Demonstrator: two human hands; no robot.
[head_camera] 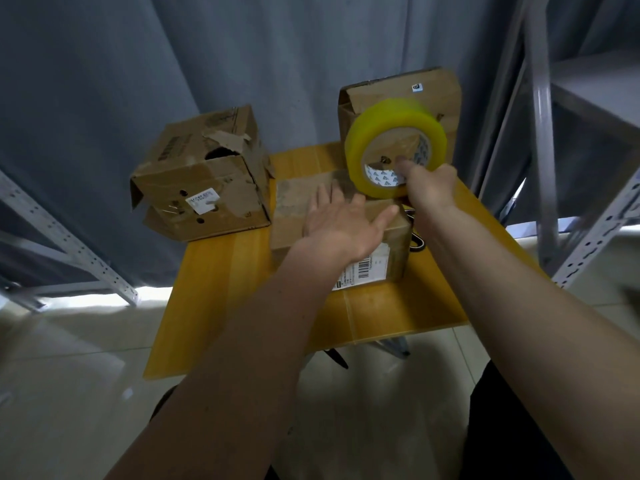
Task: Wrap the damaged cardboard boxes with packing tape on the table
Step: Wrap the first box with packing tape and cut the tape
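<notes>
Boxes crowd yellow table; left hand spread flat, right hand gripping tape roll.

- The left hand and the right hand are both bare, with no gloves, rings or watch in view.
- Behind the hands, both forearms are uncovered up to the frame's lower edge; no sleeve shows.
- Below the right forearm lies dark, seemingly black clothing, too blurred to identify.
</notes>
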